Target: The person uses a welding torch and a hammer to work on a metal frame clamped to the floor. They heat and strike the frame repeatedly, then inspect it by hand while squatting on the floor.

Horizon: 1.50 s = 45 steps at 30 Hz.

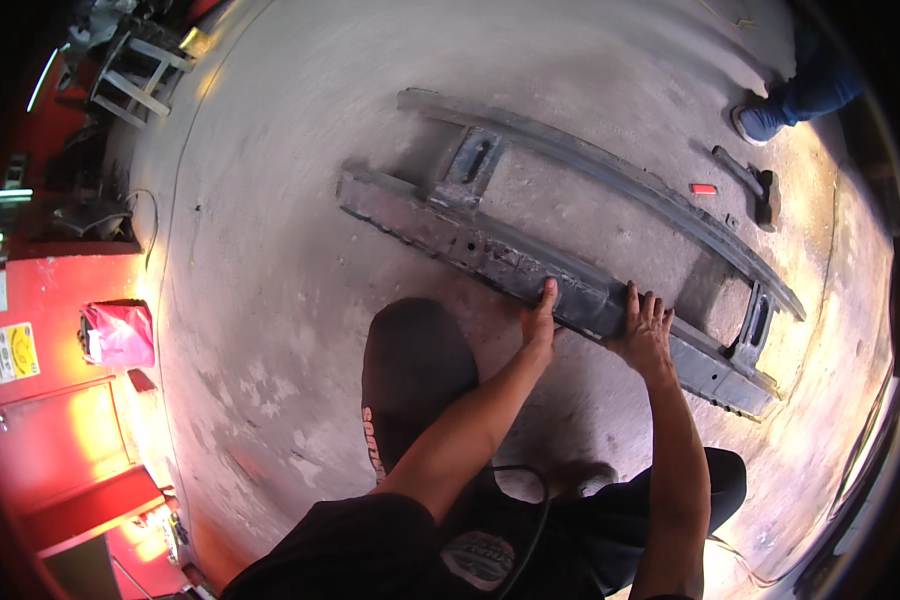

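Observation:
A dark metal frame (585, 165) lies on the concrete floor, made of two long rails joined by slotted brackets (468, 168). Its nearer rail (430, 228) is scuffed, with small holes along it. My left hand (540, 318) grips this rail near its middle, thumb on the upper face and other fingers hidden underneath. My right hand (645, 335) holds the same rail a little farther right, its fingers curled over the top. Beyond the frame lie a hammer (765, 200), a small red object (703, 189) and a small metal piece (732, 221).
Another person's leg and shoe (760, 122) are at the upper right. At the left are a red cabinet (50, 420), a pink bag (120, 335) and a stool (135, 92). A cord (152, 225) runs along the floor. I am crouched, with my knee (415, 355) beside the frame.

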Each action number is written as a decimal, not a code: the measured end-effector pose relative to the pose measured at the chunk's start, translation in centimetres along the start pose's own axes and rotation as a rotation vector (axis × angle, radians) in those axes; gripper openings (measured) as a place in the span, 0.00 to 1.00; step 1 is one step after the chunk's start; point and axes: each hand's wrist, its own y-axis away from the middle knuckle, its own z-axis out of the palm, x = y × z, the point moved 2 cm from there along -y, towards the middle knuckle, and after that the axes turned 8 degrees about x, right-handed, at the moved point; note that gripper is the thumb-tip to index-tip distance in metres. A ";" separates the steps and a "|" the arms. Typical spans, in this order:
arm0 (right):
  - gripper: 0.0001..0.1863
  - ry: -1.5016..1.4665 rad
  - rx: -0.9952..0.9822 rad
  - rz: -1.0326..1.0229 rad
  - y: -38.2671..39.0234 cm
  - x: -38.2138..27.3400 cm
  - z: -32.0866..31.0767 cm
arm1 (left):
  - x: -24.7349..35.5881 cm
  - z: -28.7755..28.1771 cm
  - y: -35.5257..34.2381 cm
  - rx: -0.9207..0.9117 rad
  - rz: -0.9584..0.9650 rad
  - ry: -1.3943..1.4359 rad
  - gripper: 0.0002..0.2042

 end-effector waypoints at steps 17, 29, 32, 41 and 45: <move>0.69 0.001 0.070 0.005 0.5 0.9 0.9 | 1.4 -1.1 -0.8 0.044 -0.021 -0.123 0.39; 0.69 0.037 0.006 0.031 0.2 0.5 0.2 | 1.7 -1.1 -0.9 0.009 0.013 -0.163 0.41; 0.69 0.024 0.000 0.040 0.3 0.7 0.4 | 1.8 -0.8 -0.5 0.006 0.022 -0.139 0.40; 0.66 0.035 0.013 0.017 0.4 0.4 -0.3 | 2.0 -1.2 -1.2 0.005 -0.018 -0.159 0.43; 0.67 0.069 0.001 0.026 0.3 0.6 -0.4 | 2.0 -0.9 -0.4 0.020 -0.064 -0.216 0.46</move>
